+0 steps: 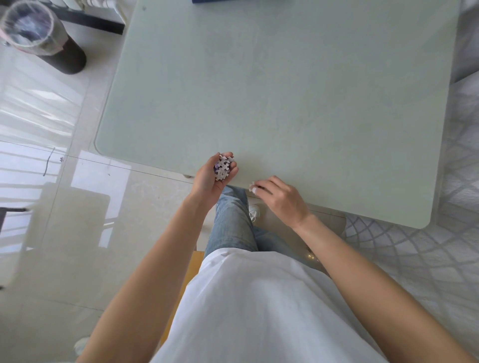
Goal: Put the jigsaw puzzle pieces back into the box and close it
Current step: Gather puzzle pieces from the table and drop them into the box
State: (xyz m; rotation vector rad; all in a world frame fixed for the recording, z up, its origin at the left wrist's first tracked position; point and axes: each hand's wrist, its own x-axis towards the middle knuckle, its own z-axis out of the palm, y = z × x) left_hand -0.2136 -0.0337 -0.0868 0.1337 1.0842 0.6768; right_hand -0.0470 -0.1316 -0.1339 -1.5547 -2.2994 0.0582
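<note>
My left hand (211, 178) is cupped palm up just off the table's near edge, holding a small stack of white and purple jigsaw pieces (223, 168). To its right, my right hand (278, 197) rests at the table's near edge with its fingertips pinched on a white jigsaw piece (252, 187). A dark blue edge (228, 1) at the far top of the table may be the box; most of it is out of view.
The pale green table (285, 90) fills the middle. A lined waste bin (39, 33) stands on the glossy floor at the far left. A quilted bed cover (456, 181) lies along the right. My legs are under the table's near edge.
</note>
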